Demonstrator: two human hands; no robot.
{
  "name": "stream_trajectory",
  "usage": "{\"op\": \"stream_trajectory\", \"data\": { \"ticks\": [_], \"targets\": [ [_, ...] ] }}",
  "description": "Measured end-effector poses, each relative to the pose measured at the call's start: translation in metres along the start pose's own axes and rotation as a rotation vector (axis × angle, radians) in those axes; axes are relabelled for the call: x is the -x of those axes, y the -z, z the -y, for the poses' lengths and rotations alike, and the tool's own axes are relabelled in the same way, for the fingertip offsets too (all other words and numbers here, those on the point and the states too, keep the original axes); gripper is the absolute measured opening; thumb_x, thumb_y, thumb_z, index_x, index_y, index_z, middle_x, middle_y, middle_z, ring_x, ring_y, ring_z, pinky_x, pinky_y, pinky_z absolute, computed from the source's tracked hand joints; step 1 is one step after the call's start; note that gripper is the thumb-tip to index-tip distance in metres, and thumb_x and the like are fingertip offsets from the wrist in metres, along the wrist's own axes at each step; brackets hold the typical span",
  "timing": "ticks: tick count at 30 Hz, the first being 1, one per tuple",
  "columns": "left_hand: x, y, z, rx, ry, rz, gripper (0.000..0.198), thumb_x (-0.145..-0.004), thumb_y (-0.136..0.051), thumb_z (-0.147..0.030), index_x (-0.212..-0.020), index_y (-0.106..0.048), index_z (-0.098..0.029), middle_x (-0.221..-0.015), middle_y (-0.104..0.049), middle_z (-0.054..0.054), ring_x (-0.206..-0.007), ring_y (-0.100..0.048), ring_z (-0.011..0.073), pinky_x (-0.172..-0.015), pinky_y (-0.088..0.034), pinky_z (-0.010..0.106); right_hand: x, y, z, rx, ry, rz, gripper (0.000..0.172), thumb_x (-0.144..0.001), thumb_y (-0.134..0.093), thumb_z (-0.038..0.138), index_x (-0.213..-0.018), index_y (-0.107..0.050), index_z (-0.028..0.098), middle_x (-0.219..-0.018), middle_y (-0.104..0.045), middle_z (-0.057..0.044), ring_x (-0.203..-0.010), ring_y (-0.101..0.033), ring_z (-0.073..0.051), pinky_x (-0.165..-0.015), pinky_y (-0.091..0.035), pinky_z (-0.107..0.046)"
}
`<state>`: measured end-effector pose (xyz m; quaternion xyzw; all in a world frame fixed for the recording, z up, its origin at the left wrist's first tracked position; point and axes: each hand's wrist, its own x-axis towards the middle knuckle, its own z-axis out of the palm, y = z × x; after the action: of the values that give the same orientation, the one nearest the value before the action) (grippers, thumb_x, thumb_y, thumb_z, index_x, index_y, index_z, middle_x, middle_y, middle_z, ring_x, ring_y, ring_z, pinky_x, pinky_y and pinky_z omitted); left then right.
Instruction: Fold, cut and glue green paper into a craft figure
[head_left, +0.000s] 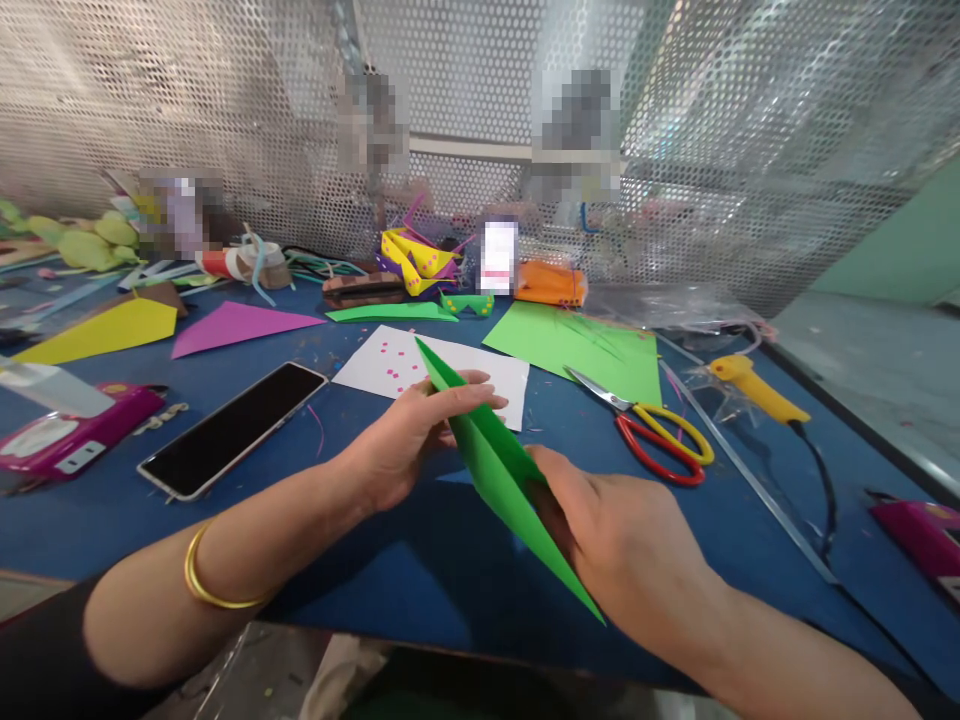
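A long, narrow folded piece of green paper (491, 455) is held between both hands above the blue table (420, 550). My left hand (416, 430) lies against its upper half with the fingers stretched along the fold and the thumb under it. My right hand (607, 535) grips the lower half, fingers closed round the paper's edge. A gold bangle (202, 585) sits on my left wrist. Under the paper's tip lies a white sheet (375, 365) with pink dots.
A black phone (232, 425) lies at the left, with a pink case (71, 435) beyond it. Red and yellow scissors (652, 430) and a yellow glue gun (757, 390) are at the right. Green (577, 345), purple (236, 325) and yellow (105, 330) papers lie farther back before a perforated metal wall (225, 100).
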<state>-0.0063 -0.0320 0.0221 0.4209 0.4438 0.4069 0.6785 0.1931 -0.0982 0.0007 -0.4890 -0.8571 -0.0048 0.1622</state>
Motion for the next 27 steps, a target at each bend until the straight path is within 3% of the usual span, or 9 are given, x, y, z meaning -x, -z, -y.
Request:
{"op": "stream_trajectory", "data": {
  "ticks": [5,8,11,16,20,23,27],
  "targets": [
    [-0.007,0.013,-0.009,0.138,0.127,0.111,0.036,-0.071,-0.066,-0.015,-0.107,-0.068,-0.011,-0.095,-0.077,0.012,-0.090,-0.072,0.0279,-0.084,-0.055,0.040,-0.014,0.016,-0.019,-0.453,-0.238,0.145,0.016,-0.092,-0.048,0.032,-0.092,-0.062,0.024,-0.064,-0.062,0.002,-0.055,-0.061,-0.015,-0.048,-0.040,-0.025],
    [-0.018,0.023,-0.010,0.121,0.210,0.104,0.023,-0.074,-0.063,-0.009,-0.096,-0.071,-0.010,-0.077,-0.076,0.011,-0.068,-0.072,0.0240,-0.069,-0.058,0.036,-0.023,0.022,-0.045,-0.740,-0.383,0.333,0.017,-0.088,-0.055,0.039,-0.085,-0.059,0.022,-0.068,-0.060,0.004,-0.053,-0.065,-0.013,-0.048,-0.045,-0.022],
    [-0.027,0.027,-0.007,0.100,0.270,0.081,0.018,-0.080,-0.061,-0.009,-0.095,-0.071,-0.011,-0.072,-0.075,0.010,-0.061,-0.071,0.0216,-0.059,-0.059,0.032,-0.029,0.021,-0.064,-0.923,-0.471,0.490,0.022,-0.085,-0.059,0.042,-0.083,-0.059,0.021,-0.063,-0.060,0.004,-0.048,-0.064,-0.011,-0.044,-0.041,-0.020],
    [-0.032,0.021,0.000,0.159,0.377,-0.001,0.015,-0.088,-0.060,-0.018,-0.092,-0.072,-0.009,-0.071,-0.075,0.011,-0.059,-0.070,0.0195,-0.063,-0.060,0.033,-0.031,0.014,-0.075,-1.009,-0.468,0.583,0.028,-0.080,-0.066,0.044,-0.072,-0.054,0.020,-0.054,-0.060,0.005,-0.046,-0.063,-0.011,-0.042,-0.038,-0.018],
    [-0.030,0.017,0.005,0.046,0.344,-0.068,0.015,-0.085,-0.066,-0.024,-0.080,-0.073,-0.012,-0.066,-0.074,0.010,-0.055,-0.068,0.0201,-0.055,-0.058,0.031,-0.029,0.009,-0.079,-0.999,-0.443,0.702,0.028,-0.081,-0.064,0.047,-0.076,-0.061,0.019,-0.059,-0.065,0.002,-0.053,-0.064,-0.014,-0.047,-0.042,-0.021],
    [-0.027,0.015,0.010,-0.063,0.340,-0.032,0.018,-0.080,-0.069,-0.027,-0.071,-0.073,-0.013,-0.062,-0.073,0.010,-0.050,-0.065,0.0184,-0.050,-0.055,0.028,-0.030,0.003,-0.078,-0.976,-0.390,0.661,0.030,-0.079,-0.068,0.048,-0.086,-0.068,0.019,-0.067,-0.065,0.001,-0.059,-0.060,-0.013,-0.053,-0.047,-0.023],
    [-0.024,0.011,0.019,-0.156,0.373,0.047,0.022,-0.075,-0.073,-0.033,-0.064,-0.072,-0.014,-0.057,-0.070,0.008,-0.045,-0.061,0.0165,-0.047,-0.050,0.027,-0.035,-0.007,-0.062,-1.071,-0.456,0.462,0.039,-0.073,-0.071,0.054,-0.091,-0.070,0.019,-0.072,-0.064,0.000,-0.064,-0.058,-0.013,-0.054,-0.047,-0.024]
  ]
}}
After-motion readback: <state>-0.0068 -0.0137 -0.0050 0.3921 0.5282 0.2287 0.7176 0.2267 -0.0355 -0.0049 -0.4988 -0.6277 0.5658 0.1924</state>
